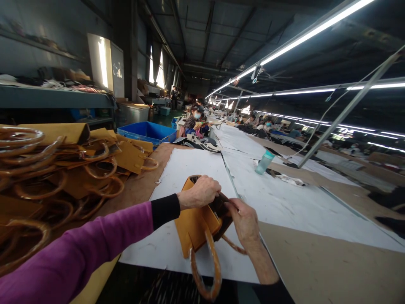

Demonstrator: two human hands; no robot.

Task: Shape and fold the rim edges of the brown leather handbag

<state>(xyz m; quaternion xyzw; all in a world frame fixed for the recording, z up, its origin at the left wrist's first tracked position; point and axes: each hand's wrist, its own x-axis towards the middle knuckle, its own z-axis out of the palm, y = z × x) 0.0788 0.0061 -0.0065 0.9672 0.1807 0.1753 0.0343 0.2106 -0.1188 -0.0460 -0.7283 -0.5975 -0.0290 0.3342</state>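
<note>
A mustard-yellow handbag (196, 232) with a dark brown lining lies tilted on the white sheet in front of me. One of its brown handles (217, 261), wrapped in clear plastic, hangs past the table's near edge. My left hand (202, 192) reaches over the bag, fingers curled closed at the edge of its dark opening. At the opening's right side, my right hand (243, 219) pinches the dark edge between thumb and fingers. The fingertips of both hands are partly hidden.
Many similar yellow bags with plastic-wrapped handles (104, 166) are heaped at the left. Beyond them stands a blue bin (147, 131). A teal bottle (265, 162) stands on the white-covered table (284, 202). Farther back a co-worker (196, 120) sits at the long table; a slanting metal pole (344, 114) rises at right.
</note>
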